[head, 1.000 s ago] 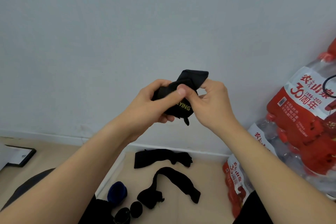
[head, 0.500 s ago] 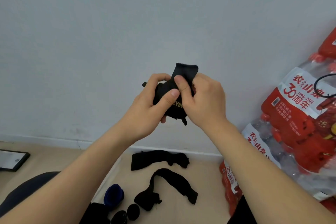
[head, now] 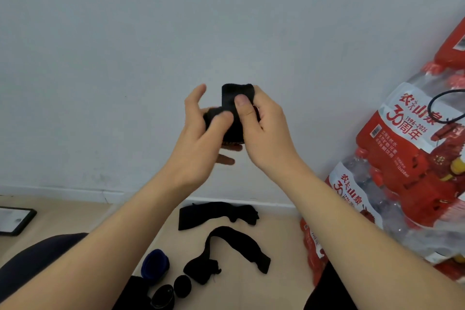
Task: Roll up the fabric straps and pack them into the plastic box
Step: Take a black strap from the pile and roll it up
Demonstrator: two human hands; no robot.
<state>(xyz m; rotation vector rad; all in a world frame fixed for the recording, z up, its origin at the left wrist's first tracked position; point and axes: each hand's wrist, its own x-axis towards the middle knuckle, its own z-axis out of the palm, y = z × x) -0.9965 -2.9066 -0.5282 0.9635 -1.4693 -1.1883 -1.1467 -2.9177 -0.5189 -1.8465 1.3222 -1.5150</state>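
Strap [head: 232, 100] mostly hidden between left hand [head: 196, 143] and right hand [head: 264, 138], both hands pinching it, loose straps [head: 208, 215] on tan floor [head: 281, 234], dark rolls [head: 182, 285] below unclear, pale wall [head: 125, 58]

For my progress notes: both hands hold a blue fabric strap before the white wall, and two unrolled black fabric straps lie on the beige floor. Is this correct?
Not fully. In the head view, the fabric strap held by the left hand and the right hand is black, not blue. The two unrolled black fabric straps do lie on the beige floor.
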